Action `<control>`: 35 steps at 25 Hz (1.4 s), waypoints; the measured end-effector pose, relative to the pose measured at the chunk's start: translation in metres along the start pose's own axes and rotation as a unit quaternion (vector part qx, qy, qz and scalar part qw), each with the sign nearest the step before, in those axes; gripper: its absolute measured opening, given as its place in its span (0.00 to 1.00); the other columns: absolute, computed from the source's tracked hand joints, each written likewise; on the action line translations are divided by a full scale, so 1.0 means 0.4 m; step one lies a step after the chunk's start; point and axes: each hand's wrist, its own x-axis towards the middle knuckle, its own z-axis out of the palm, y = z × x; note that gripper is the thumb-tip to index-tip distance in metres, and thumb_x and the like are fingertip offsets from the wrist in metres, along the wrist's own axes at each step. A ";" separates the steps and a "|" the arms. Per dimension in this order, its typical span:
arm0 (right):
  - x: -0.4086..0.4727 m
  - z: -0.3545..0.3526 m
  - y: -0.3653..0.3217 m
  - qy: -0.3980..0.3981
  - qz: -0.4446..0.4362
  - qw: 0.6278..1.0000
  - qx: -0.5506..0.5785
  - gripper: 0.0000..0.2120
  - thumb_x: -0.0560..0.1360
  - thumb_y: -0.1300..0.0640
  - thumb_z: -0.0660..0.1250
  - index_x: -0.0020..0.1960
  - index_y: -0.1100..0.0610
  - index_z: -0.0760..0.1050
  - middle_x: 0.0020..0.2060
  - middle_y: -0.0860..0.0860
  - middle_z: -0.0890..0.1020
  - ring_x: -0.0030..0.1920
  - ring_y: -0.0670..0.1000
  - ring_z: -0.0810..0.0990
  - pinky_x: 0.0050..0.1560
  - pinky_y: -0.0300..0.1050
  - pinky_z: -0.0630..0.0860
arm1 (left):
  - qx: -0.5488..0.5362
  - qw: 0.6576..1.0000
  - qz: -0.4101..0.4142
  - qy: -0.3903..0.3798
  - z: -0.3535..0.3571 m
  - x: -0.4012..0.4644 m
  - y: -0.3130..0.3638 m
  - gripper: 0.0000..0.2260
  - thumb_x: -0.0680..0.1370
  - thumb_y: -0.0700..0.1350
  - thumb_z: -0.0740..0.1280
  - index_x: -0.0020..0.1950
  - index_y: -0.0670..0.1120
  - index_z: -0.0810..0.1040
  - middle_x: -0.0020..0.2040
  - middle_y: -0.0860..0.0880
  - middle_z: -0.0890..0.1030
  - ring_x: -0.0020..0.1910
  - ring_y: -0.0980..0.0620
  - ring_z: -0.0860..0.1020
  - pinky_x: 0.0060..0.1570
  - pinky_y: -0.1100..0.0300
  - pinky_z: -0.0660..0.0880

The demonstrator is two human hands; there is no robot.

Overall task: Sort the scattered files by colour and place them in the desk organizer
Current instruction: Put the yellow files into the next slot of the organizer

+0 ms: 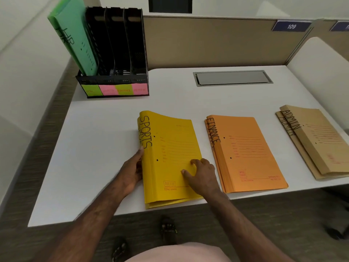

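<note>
Three sorted stacks are lying side by side on the white desk [105,140]: yellow SPORTS files [170,140] nearest the middle, orange FINANCE files [247,154] just beside them, and brown ADMIN files [317,144] at the far right. Behind them the black desk organizer [120,53] is standing at the desk's back left corner, holding green HR files [75,35] in its leftmost compartment; the other three compartments are appearing empty, though their dark interiors are hard to read. Coloured labels [115,89] are running along its front. The left hand [132,171] is curling round the spine edge of the yellow stack, while the right hand [202,174] is pressing bent fingertips on its cover. The step in hand is probably gathering the yellow stack; the next move is calling for lifting it squarely and standing it in a free compartment.
</note>
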 end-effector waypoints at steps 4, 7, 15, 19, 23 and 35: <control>-0.019 -0.002 -0.006 -0.013 -0.003 0.999 0.037 0.31 0.81 0.36 0.67 0.80 0.49 0.68 0.81 0.56 0.64 0.80 0.60 0.63 0.77 0.58 0.64 | -0.099 0.994 -0.014 -0.037 0.000 0.002 -0.010 0.21 0.86 0.59 0.57 0.73 0.51 0.77 0.64 0.42 0.85 0.63 0.41 0.83 0.60 0.40 0.79; -0.037 -0.002 -0.031 -0.009 -0.016 0.998 0.061 0.31 0.81 0.34 0.65 0.78 0.48 0.70 0.80 0.53 0.67 0.79 0.58 0.65 0.78 0.60 0.66 | -0.107 0.992 -0.021 -0.056 -0.002 -0.005 -0.014 0.19 0.88 0.56 0.55 0.72 0.49 0.76 0.64 0.42 0.85 0.63 0.41 0.83 0.57 0.42 0.80; -0.108 0.006 -0.175 -0.008 -0.076 0.987 0.144 0.30 0.83 0.33 0.57 0.79 0.47 0.69 0.77 0.49 0.72 0.76 0.50 0.69 0.75 0.56 0.70 | -0.026 0.983 -0.018 -0.183 -0.051 -0.024 0.011 0.20 0.86 0.56 0.58 0.77 0.51 0.73 0.71 0.38 0.80 0.70 0.33 0.77 0.64 0.30 0.77; -0.142 0.007 -0.253 -0.016 -0.083 0.977 0.198 0.32 0.82 0.31 0.54 0.81 0.44 0.66 0.78 0.45 0.71 0.75 0.47 0.70 0.74 0.51 0.71 | -0.029 0.970 0.005 -0.239 -0.089 -0.060 0.024 0.21 0.85 0.57 0.61 0.77 0.53 0.72 0.72 0.41 0.79 0.69 0.37 0.80 0.60 0.36 0.80; -0.175 0.008 -0.323 -0.026 -0.076 0.965 0.249 0.34 0.79 0.26 0.56 0.81 0.38 0.65 0.78 0.42 0.71 0.71 0.45 0.73 0.66 0.46 0.73 | 0.017 0.965 0.040 -0.259 -0.132 -0.099 0.066 0.23 0.83 0.59 0.63 0.78 0.58 0.71 0.73 0.43 0.79 0.69 0.36 0.80 0.60 0.37 0.81; -0.212 0.014 -0.519 -0.056 -0.119 0.926 0.353 0.28 0.77 0.33 0.65 0.76 0.28 0.64 0.76 0.46 0.73 0.72 0.50 0.77 0.64 0.51 0.81 | 0.159 0.929 0.173 -0.287 -0.283 -0.200 0.237 0.27 0.79 0.62 0.67 0.78 0.64 0.67 0.71 0.51 0.81 0.66 0.44 0.83 0.58 0.43 0.83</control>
